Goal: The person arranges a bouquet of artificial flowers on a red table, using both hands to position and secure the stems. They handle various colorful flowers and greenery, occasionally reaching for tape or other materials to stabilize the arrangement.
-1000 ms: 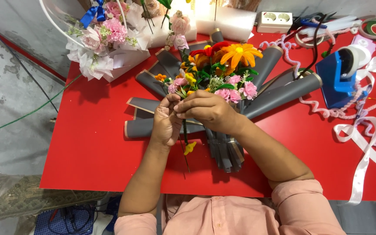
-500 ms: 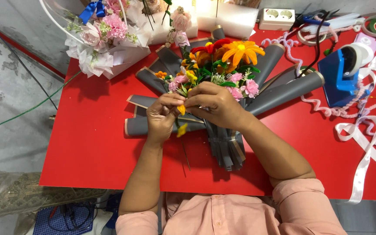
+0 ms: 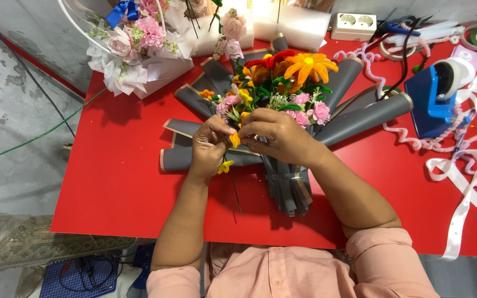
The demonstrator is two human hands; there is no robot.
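At the centre of the frame, a small orange and yellow flower [image 3: 234, 139] is pinched between the fingertips of the left hand [image 3: 210, 148] and the right hand [image 3: 280, 136], both closed on it. It is held just over the lower edge of a bouquet [image 3: 282, 88] wrapped in grey paper, which lies on the red table [image 3: 111, 182]. A blue tape dispenser [image 3: 434, 102] is seen at the upper right, and a pink and white flower arrangement [image 3: 139, 49] at the upper left.

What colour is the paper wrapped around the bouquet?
Dark grey wrapping paper with thin gold edges, seen in the head view.
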